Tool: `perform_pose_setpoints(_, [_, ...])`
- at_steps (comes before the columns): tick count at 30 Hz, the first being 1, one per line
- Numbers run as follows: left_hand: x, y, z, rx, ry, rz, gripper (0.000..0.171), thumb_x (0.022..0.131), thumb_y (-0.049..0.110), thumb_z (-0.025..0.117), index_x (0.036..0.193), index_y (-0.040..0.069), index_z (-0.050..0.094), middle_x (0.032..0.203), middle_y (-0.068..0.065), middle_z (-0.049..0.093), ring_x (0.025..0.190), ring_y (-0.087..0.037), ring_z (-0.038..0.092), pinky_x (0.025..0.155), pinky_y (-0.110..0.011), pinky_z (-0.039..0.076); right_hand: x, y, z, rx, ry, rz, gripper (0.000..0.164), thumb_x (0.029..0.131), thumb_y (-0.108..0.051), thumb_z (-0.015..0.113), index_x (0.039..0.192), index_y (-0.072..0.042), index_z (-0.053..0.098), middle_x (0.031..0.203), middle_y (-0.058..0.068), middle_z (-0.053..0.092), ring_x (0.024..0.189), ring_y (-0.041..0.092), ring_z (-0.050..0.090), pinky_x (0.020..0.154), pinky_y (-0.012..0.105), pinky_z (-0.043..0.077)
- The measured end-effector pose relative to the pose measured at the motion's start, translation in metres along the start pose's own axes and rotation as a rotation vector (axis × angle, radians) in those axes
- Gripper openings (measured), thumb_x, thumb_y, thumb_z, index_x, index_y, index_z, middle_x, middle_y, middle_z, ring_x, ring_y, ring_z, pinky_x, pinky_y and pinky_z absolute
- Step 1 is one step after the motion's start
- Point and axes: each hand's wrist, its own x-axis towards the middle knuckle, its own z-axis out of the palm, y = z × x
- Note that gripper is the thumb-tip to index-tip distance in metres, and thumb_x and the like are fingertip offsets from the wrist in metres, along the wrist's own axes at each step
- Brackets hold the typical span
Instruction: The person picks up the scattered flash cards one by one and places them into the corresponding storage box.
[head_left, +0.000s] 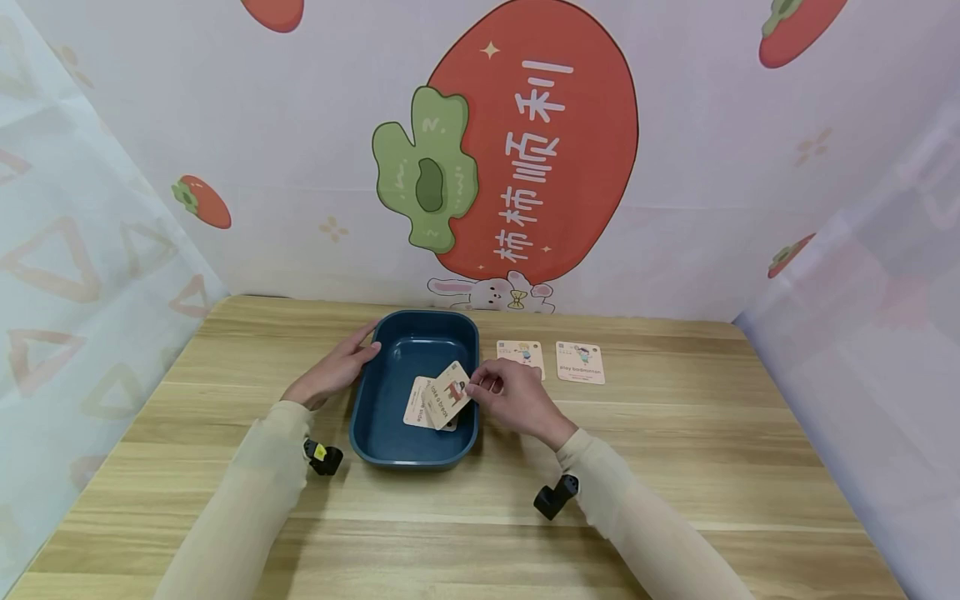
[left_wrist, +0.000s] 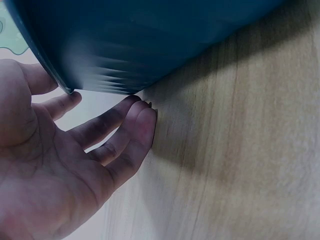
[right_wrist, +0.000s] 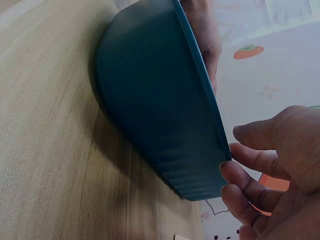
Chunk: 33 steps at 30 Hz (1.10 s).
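Observation:
A dark blue plastic bin (head_left: 415, 463) stands on the table. My left hand (head_left: 335, 367) holds its left rim; in the left wrist view the thumb goes over the rim and the other fingers (left_wrist: 135, 130) lie along the outside. Above the right rim, my right hand (head_left: 517, 398) pinches the corner of a "take a break" picture card (head_left: 448, 398). This card tilts down into the bin, over another card (head_left: 415, 404) lying inside. In the right wrist view the thumb and fingertips (right_wrist: 232, 172) are right at the rim, and the wall hides the card.
Behind my right hand lies a picture card (head_left: 517, 350), partly covered by the hand. To its right is a "play badminton" card (head_left: 580, 363). The wooden table (head_left: 660, 433) ends at a printed backdrop (head_left: 300, 250) with side panels.

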Motion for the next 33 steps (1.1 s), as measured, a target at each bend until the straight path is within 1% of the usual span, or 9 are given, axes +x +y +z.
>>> perform_pose_setpoints(3, [0.001, -0.002, 0.000, 0.003, 0.001, 0.000, 0.062, 0.112, 0.032, 0.036, 0.165, 0.013, 0.007, 0.168, -0.021, 0.007, 0.149, -0.048, 0.018, 0.116, -0.065, 0.021, 0.000, 0.000, 0.000, -0.012, -0.005, -0.011, 0.005, 0.096, -0.019, 0.074, 0.096, -0.014, 0.074, 0.083, -0.005, 0.063, 0.081, 0.017, 0.056, 0.074, 0.035, 0.044])
perform_pose_setpoints(8, [0.003, -0.003, 0.000, 0.004, 0.004, 0.001, 0.062, 0.112, 0.032, 0.035, 0.165, 0.014, 0.008, 0.168, -0.020, 0.006, 0.150, -0.048, 0.016, 0.117, -0.065, 0.020, 0.000, 0.000, -0.001, -0.046, -0.042, -0.038, 0.005, 0.096, -0.020, 0.073, 0.095, -0.017, 0.076, 0.082, -0.006, 0.063, 0.081, 0.016, 0.055, 0.078, 0.038, 0.038])
perform_pose_setpoints(10, [0.003, -0.003, 0.000, 0.006, 0.006, 0.000, 0.061, 0.112, 0.031, 0.035, 0.165, 0.014, 0.008, 0.169, -0.019, 0.006, 0.150, -0.047, 0.015, 0.117, -0.066, 0.018, 0.000, 0.000, -0.002, -0.053, -0.054, -0.046, 0.005, 0.097, -0.021, 0.072, 0.095, -0.018, 0.076, 0.082, -0.007, 0.063, 0.082, 0.015, 0.055, 0.079, 0.039, 0.038])
perform_pose_setpoints(16, [0.003, -0.003, -0.001, 0.009, 0.009, -0.003, 0.060, 0.112, 0.031, 0.034, 0.165, 0.015, 0.008, 0.169, -0.017, 0.006, 0.151, -0.046, 0.013, 0.117, -0.066, 0.017, -0.002, -0.003, -0.005, -0.043, -0.042, -0.027, 0.006, 0.097, -0.021, 0.072, 0.098, -0.017, 0.077, 0.085, -0.006, 0.064, 0.084, 0.016, 0.056, 0.082, 0.040, 0.038])
perform_pose_setpoints(19, [0.004, -0.004, -0.001, -0.002, 0.004, -0.005, 0.060, 0.112, 0.030, 0.034, 0.165, 0.016, 0.008, 0.169, -0.018, 0.008, 0.150, -0.046, 0.018, 0.116, -0.065, 0.022, -0.004, -0.004, -0.008, -0.026, -0.029, -0.005, 0.006, 0.097, -0.020, 0.073, 0.099, -0.017, 0.077, 0.086, -0.005, 0.065, 0.084, 0.016, 0.056, 0.080, 0.039, 0.041])
perform_pose_setpoints(21, [0.004, -0.004, -0.001, -0.012, 0.003, -0.008, 0.060, 0.112, 0.030, 0.034, 0.165, 0.017, 0.008, 0.168, -0.019, 0.010, 0.149, -0.046, 0.022, 0.115, -0.064, 0.025, -0.005, -0.004, -0.009, -0.021, -0.023, 0.008, 0.007, 0.097, -0.021, 0.072, 0.100, -0.017, 0.077, 0.087, -0.005, 0.064, 0.085, 0.016, 0.056, 0.080, 0.039, 0.040])
perform_pose_setpoints(25, [0.004, -0.003, 0.000, -0.022, -0.004, -0.013, 0.061, 0.112, 0.030, 0.035, 0.165, 0.018, 0.007, 0.167, -0.022, 0.014, 0.147, -0.046, 0.027, 0.114, -0.062, 0.030, -0.008, -0.003, -0.013, -0.016, -0.012, 0.021, 0.008, 0.097, -0.021, 0.072, 0.102, -0.017, 0.076, 0.087, -0.005, 0.063, 0.085, 0.017, 0.055, 0.075, 0.035, 0.046])
perform_pose_setpoints(28, [0.004, -0.002, 0.000, -0.021, -0.007, -0.015, 0.061, 0.112, 0.030, 0.034, 0.165, 0.017, 0.007, 0.166, -0.023, 0.014, 0.147, -0.046, 0.027, 0.114, -0.062, 0.030, -0.009, -0.002, -0.016, -0.016, -0.001, 0.021, 0.008, 0.097, -0.021, 0.073, 0.102, -0.017, 0.076, 0.086, -0.004, 0.063, 0.084, 0.018, 0.055, 0.070, 0.034, 0.049])
perform_pose_setpoints(33, [0.003, -0.001, 0.000, -0.013, -0.001, -0.012, 0.061, 0.112, 0.029, 0.034, 0.165, 0.015, 0.007, 0.168, -0.021, 0.010, 0.149, -0.046, 0.022, 0.116, -0.063, 0.025, -0.012, 0.001, -0.020, -0.028, 0.021, 0.012, 0.009, 0.096, -0.022, 0.074, 0.102, -0.016, 0.075, 0.084, -0.003, 0.063, 0.082, 0.018, 0.056, 0.068, 0.033, 0.049])
